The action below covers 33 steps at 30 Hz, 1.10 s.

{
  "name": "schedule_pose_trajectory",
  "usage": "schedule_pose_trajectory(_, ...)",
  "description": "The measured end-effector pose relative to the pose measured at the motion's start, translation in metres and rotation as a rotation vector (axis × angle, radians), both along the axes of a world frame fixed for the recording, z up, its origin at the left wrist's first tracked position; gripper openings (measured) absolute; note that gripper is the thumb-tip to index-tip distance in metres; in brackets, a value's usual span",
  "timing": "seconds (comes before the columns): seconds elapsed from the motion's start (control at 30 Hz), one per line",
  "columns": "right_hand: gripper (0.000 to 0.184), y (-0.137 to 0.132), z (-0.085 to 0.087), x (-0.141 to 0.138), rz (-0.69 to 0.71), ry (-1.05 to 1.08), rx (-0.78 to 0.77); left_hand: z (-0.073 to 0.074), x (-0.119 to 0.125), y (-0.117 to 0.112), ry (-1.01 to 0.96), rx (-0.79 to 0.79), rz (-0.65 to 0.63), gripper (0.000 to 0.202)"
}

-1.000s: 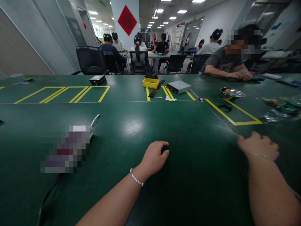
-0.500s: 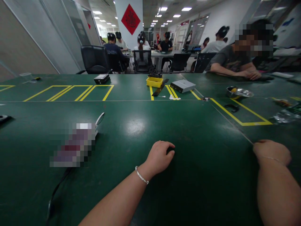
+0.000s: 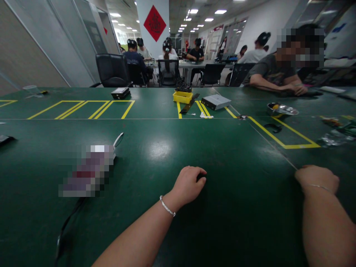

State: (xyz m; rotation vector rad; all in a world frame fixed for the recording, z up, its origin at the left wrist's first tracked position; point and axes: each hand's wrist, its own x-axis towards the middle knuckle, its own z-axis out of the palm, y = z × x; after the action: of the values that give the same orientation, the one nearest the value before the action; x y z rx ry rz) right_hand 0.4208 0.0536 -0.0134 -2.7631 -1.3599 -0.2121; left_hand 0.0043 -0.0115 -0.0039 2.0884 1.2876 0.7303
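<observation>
My left hand rests on the green table near the middle, its fingers curled loosely under and nothing visible in them. A silver bracelet circles that wrist. My right hand lies at the right as a loose fist, knuckles up, beside a thin seam in the table. A thin chain shows on that wrist. A blurred-out flat item with a white loop and a black cord lies to the left of my left hand, apart from it.
Farther back are a yellow bin, a grey box, a black strip, a black device and a metal bowl. Yellow tape lines mark the table. A seated person leans on the far right; others sit behind.
The view has shifted slightly left. My right hand has curled tighter and drawn a little toward me. My left hand has stayed where it was.
</observation>
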Motion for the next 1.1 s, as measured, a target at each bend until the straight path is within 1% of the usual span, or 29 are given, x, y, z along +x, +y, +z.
schedule_pose_trajectory(0.1, 0.041, -0.002, 0.006, -0.006, -0.115, 0.061, -0.121, 0.000, 0.000, 0.000, -0.011, -0.005, 0.003, 0.022)
schedule_pose_trajectory(0.17, 0.045, -0.002, 0.013, -0.017, -0.067, 0.047, -0.059, 0.000, 0.000, 0.000, -0.029, -0.016, 0.010, 0.021)
schedule_pose_trajectory(0.23, 0.041, 0.000, 0.021, -0.039, 0.030, 0.042, 0.050, 0.000, 0.001, 0.000, -0.079, -0.046, 0.029, 0.021)
schedule_pose_trajectory(0.3, 0.036, 0.001, 0.027, -0.075, 0.205, 0.088, 0.185, -0.003, 0.001, 0.001, -0.191, -0.116, 0.057, 0.022)
schedule_pose_trajectory(0.33, 0.034, 0.001, 0.029, -0.097, 0.319, 0.134, 0.255, -0.005, 0.001, 0.002, -0.265, -0.166, 0.077, 0.024)
schedule_pose_trajectory(0.43, 0.026, -0.009, 0.031, -0.175, 0.734, 0.288, 0.432, -0.013, 0.001, 0.006, -0.482, -0.312, 0.158, 0.031)
schedule_pose_trajectory(0.5, 0.025, -0.023, 0.031, -0.222, 1.015, 0.342, 0.477, -0.017, 0.001, 0.009, -0.572, -0.348, 0.203, 0.034)
schedule_pose_trajectory(0.53, 0.027, -0.031, 0.030, -0.241, 1.131, 0.358, 0.488, -0.017, 0.001, 0.010, -0.602, -0.353, 0.210, 0.034)
schedule_pose_trajectory(0.6, 0.032, -0.046, 0.029, -0.267, 1.295, 0.369, 0.488, -0.017, 0.001, 0.011, -0.646, -0.340, 0.199, 0.028)
schedule_pose_trajectory(0.67, 0.037, -0.056, 0.026, -0.277, 1.379, 0.355, 0.474, -0.014, 0.001, 0.012, -0.673, -0.321, 0.178, 0.019)
schedule_pose_trajectory(0.77, 0.040, -0.060, 0.020, -0.276, 1.420, 0.314, 0.448, -0.010, 0.001, 0.012, -0.683, -0.321, 0.174, 0.012)
schedule_pose_trajectory(0.9, 0.039, -0.061, 0.018, -0.276, 1.448, 0.318, 0.444, -0.007, 0.000, 0.010, -0.676, -0.307, 0.155, 0.010)
schedule_pose_trajectory(1.0, 0.037, -0.057, 0.023, -0.273, 1.492, 0.338, 0.408, -0.006, 0.000, 0.009, -0.655, -0.316, 0.149, 0.011)
schedule_pose_trajectory(1.03, 0.037, -0.052, 0.025, -0.267, 1.469, 0.326, 0.396, -0.007, -0.001, 0.008, -0.648, -0.334, 0.158, 0.011)
schedule_pose_trajectory(1.07, 0.038, -0.046, 0.028, -0.256, 1.412, 0.300, 0.393, -0.007, -0.001, 0.008, -0.642, -0.355, 0.171, 0.012)
schedule_pose_trajectory(1.1, 0.038, -0.038, 0.030, -0.241, 1.319, 0.259, 0.398, -0.007, -0.001, 0.008, -0.635, -0.374, 0.186, 0.013)
